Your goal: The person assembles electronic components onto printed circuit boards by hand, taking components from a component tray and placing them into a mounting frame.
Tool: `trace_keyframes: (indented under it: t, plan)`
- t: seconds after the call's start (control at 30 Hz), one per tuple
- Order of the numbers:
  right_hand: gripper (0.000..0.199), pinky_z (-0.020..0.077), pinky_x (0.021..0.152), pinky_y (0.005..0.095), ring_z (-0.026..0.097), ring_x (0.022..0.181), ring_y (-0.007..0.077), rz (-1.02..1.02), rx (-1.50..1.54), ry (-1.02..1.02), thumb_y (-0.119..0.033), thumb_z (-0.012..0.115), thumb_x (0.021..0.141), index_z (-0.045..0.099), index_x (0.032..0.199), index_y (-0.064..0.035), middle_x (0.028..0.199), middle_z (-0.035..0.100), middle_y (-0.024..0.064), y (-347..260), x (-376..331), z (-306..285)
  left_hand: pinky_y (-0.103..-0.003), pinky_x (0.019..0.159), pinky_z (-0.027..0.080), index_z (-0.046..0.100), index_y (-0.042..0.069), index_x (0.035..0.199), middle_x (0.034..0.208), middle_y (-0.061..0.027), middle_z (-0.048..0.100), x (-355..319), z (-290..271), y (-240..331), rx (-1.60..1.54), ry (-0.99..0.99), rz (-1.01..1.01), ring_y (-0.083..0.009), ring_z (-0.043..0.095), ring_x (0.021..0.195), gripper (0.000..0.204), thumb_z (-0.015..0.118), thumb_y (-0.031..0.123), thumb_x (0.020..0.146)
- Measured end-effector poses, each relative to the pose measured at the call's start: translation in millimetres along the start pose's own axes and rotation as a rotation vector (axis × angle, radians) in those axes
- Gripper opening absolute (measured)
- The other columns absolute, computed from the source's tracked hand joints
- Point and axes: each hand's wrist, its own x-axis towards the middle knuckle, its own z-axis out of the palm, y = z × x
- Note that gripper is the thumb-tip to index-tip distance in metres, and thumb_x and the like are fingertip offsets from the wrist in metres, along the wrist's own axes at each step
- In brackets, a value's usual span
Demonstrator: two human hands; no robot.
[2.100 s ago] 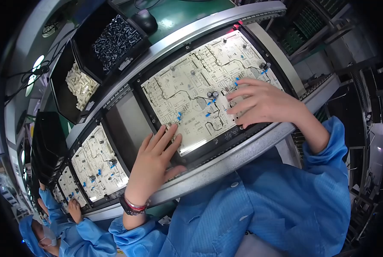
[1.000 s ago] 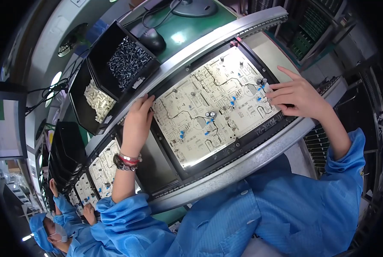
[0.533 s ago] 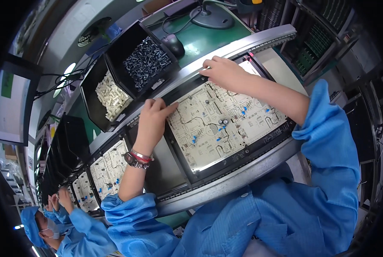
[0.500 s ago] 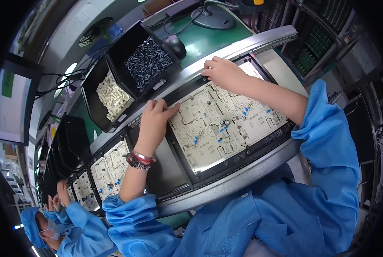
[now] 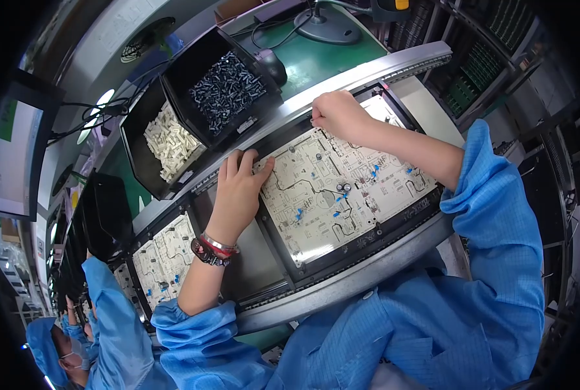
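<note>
A cream circuit board [image 5: 316, 201] lies in a black carrier frame [image 5: 355, 250] on the conveyor in front of me. Small blue parts and round capacitors stand on it. Over the frame's far left corner rests my left hand [image 5: 239, 192], its fingers apart and the thumb at the board's edge; it holds nothing I can see. My right hand [image 5: 342, 117] is at the board's far edge with fingers curled and pressed together. Whatever is in that pinch is hidden by the fingers.
Beyond the rail stand a black bin of dark small parts [image 5: 228, 94] and one of white connectors [image 5: 170, 143]. A mouse [image 5: 272, 67] and a stand base [image 5: 327, 29] sit behind. Another board [image 5: 166, 257] and a co-worker's sleeve [image 5: 114, 305] are at left.
My right hand's fingers have curled in tighter at the board's far edge. My left hand stays nearly in place. The co-worker's arm has moved up toward the black bins.
</note>
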Motion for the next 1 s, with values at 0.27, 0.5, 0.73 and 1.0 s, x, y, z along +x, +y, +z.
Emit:
trace_keyframes:
  t: [0.27, 0.5, 0.73, 1.0]
  plan:
    - [0.023, 0.0468, 0.063, 0.0327, 0.061, 0.066, 0.02, 0.435, 0.46, -0.189, -0.021, 0.066, 0.08, 0.064, 0.068, -0.0011, 0.067, 0.063, 0.0094, -10, -4, -21, -0.044, 0.099, 0.035, 0.063, 0.013, 0.112, 0.124, -0.0121, 0.047, 5, -4, 0, 0.047, -0.045, 0.006, -0.0346, 0.039, 0.118, 0.044, 0.055, -0.001, 0.07]
    - [0.03, 0.046, 0.062, 0.024, 0.056, 0.064, 0.0102, 0.427, 0.845, -0.231, -0.018, 0.052, 0.089, 0.063, 0.106, 0.004, 0.071, 0.061, 0.0039, 49, -3, -102, -0.042, 0.097, 0.039, 0.06, 0.006, 0.112, 0.123, -0.0162, 0.05, 55, -18, 35, -0.237, 0.045, 0.068, -0.034, 0.046, 0.115, 0.04, 0.055, 0.001, 0.073]
    - [0.016, 0.0487, 0.07, 0.0344, 0.062, 0.076, 0.0199, 0.227, 0.272, 0.022, -0.007, 0.065, 0.077, 0.069, 0.092, -0.0016, 0.083, 0.065, 0.0094, 113, -33, -69, -0.041, 0.1, 0.038, 0.05, -0.003, 0.12, 0.131, -0.0214, 0.045, 121, 24, 69, -0.387, 0.067, 0.262, -0.0354, 0.043, 0.122, 0.039, 0.053, 0.014, 0.086]
    - [0.011, 0.0479, 0.076, 0.0377, 0.059, 0.084, 0.0298, 0.208, 0.213, 0.1, -0.009, 0.068, 0.071, 0.065, 0.077, 0.0002, 0.084, 0.06, 0.0145, 99, -46, -59, -0.04, 0.104, 0.033, 0.035, -0.009, 0.132, 0.135, -0.0263, 0.039, 135, 45, 84, -0.416, -0.001, 0.25, -0.037, 0.039, 0.127, 0.062, 0.055, 0.028, 0.085]
